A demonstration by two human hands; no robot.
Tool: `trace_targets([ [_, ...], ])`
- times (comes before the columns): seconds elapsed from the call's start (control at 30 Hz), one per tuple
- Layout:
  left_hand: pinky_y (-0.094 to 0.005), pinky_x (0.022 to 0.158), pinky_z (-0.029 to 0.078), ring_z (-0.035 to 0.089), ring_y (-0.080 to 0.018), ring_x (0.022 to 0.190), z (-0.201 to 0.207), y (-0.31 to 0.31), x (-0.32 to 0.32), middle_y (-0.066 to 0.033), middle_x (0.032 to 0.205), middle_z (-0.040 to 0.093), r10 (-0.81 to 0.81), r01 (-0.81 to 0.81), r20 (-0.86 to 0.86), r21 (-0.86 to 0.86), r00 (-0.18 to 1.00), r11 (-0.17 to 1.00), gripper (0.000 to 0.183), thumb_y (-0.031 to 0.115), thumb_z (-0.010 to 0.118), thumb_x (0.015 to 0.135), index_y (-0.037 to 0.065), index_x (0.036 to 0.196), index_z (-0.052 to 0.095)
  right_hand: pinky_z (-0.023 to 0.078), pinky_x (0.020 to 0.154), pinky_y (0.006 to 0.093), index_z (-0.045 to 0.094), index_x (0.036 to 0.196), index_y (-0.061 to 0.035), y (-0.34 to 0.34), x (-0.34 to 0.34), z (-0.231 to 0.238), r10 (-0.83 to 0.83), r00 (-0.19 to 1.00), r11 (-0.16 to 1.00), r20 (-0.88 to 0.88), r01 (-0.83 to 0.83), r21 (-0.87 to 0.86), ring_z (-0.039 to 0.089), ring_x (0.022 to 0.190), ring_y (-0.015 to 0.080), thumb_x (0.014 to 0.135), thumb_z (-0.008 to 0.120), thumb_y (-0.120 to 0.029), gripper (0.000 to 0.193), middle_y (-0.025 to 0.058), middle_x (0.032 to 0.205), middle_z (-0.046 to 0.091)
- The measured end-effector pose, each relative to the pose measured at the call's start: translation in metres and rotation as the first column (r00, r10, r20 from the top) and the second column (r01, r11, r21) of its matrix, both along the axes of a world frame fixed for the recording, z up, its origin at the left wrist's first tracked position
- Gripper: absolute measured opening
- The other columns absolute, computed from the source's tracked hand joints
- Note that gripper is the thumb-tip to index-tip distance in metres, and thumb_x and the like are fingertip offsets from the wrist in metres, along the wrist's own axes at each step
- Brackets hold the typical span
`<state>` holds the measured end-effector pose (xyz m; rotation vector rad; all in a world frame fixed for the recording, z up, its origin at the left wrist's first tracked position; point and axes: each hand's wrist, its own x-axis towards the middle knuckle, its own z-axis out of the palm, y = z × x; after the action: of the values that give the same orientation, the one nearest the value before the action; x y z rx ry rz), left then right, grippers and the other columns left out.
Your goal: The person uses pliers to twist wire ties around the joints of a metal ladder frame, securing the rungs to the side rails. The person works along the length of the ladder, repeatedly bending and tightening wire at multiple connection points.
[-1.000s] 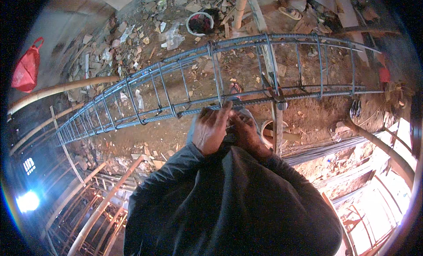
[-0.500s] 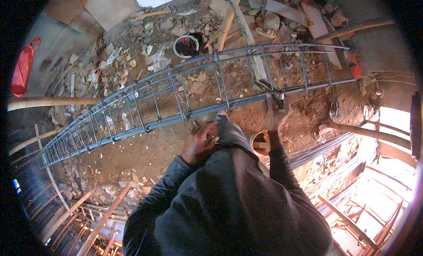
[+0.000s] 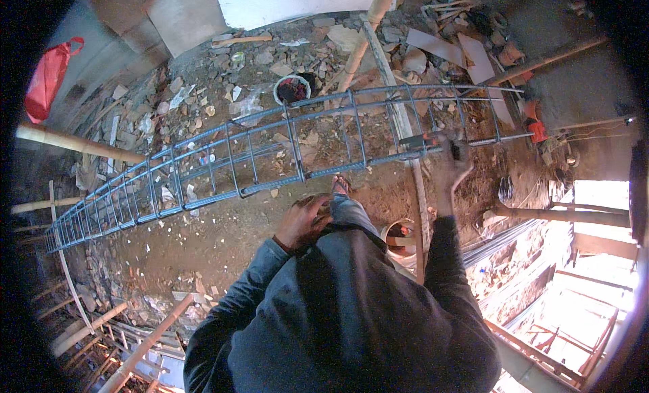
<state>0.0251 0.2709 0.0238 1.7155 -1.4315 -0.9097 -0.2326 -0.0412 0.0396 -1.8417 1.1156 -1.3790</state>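
A long cage of steel rebar with square stirrups runs across in front of me, resting over a wooden batten near its right part. My right hand, blurred, is closed around a dark hand tool with a reddish part. The tool lies over the cage's near bars, beside the batten; its exact kind is unclear. My left hand rests by my bent knee, fingers loosely bent and apart, holding nothing visible. It is short of the cage's near bar.
A white bucket with dark contents stands beyond the cage amid rubble. Another round container is beside my right leg. Bamboo poles cross at the left, with a red bag above. Long rods lie at the right.
My right hand has shifted right and slightly down with the tool, its wrist turned. My left hand stays near my knee. The view has shifted slightly, showing more of the batten.
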Motion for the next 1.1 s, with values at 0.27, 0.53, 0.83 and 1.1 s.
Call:
trace_targets([
  [0.27, -0.0385, 0.085, 0.058, 0.071, -0.0257, 0.100, 0.031, -0.011, 0.002, -0.0163, 0.123, 0.069, 0.014, -0.047, -0.197, -0.165, 0.980, 0.985, 0.045, 0.014, 0.076, 0.090, -0.001, 0.129, 0.060, 0.050, 0.079, 0.0389, 0.059, 0.114, -0.0090, -0.005, 0.006, 0.154, -0.021, 0.748, 0.983, 0.663, 0.138, -0.125, 0.059, 0.078, 0.0205, 0.103, 0.054, -0.055, 0.048, 0.0024, 0.090, 0.064],
  [0.53, -0.0335, 0.091, 0.053, 0.066, -0.0181, 0.107, 0.004, -0.027, -0.032, -0.0102, 0.116, 0.070, 0.092, -0.180, -0.635, -0.074, 0.767, 0.981, 0.036, 0.020, 0.070, 0.099, -0.002, 0.127, 0.060, 0.039, 0.053, 0.0225, 0.056, 0.124, -0.0136, 0.113, 0.005, 0.083, 0.015, 0.888, 0.491, 0.459, -0.406, 0.771, 0.045, 0.060, 0.0050, 0.104, 0.059, -0.039, 0.033, -0.0034, 0.081, 0.053],
  [0.83, -0.0323, 0.087, 0.052, 0.062, -0.0156, 0.100, -0.028, -0.017, -0.041, -0.0056, 0.107, 0.067, 0.288, -0.097, -0.694, 0.301, 0.660, 0.949, 0.038, 0.030, 0.062, 0.104, 0.000, 0.127, 0.059, 0.051, 0.096, 0.0366, 0.058, 0.132, -0.0036, 0.237, -0.014, -0.038, 0.022, 0.801, -0.086, 0.598, -0.595, 0.799, 0.065, 0.104, 0.0217, 0.102, 0.065, -0.018, 0.035, 0.0074, 0.115, 0.067],
  [1.1, -0.0308, 0.074, 0.053, 0.064, -0.0134, 0.091, -0.043, -0.050, -0.070, -0.0014, 0.109, 0.067, 0.120, 0.276, -0.926, 0.227, 0.358, 0.934, 0.046, 0.049, 0.061, 0.103, 0.008, 0.122, 0.064, 0.048, 0.105, 0.0391, 0.065, 0.135, -0.0101, 0.213, -0.041, -0.018, 0.540, 0.806, 0.268, 0.244, -0.439, 0.858, 0.060, 0.124, 0.0257, 0.099, 0.068, -0.028, 0.040, 0.0111, 0.137, 0.062],
])
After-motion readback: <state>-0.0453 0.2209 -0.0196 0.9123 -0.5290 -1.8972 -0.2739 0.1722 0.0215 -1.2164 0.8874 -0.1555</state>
